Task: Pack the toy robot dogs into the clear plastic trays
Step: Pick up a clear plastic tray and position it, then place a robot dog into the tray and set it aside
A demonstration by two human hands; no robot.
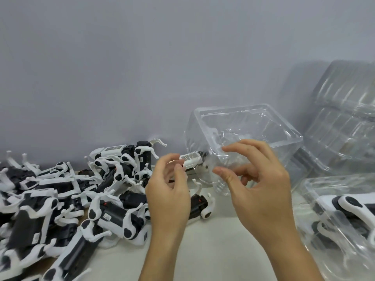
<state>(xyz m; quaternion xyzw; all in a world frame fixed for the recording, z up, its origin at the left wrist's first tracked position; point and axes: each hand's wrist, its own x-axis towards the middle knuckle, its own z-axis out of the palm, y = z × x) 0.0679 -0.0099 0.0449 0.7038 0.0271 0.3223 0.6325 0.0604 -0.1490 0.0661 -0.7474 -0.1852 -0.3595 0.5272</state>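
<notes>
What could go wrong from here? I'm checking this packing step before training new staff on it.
1. The clear tray is tilted, held only at its near wall by the right hand; it may flex or slip.
2. The toy robot dog pinched by the left hand has thin white legs that could catch on the tray's rim.
3. The loose pile of dogs lies close beside the left forearm and could be knocked.

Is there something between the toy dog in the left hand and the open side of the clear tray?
Nothing visible. The left hand holds the toy dog right beside the tilted clear tray, which the right hand steadies.
</notes>
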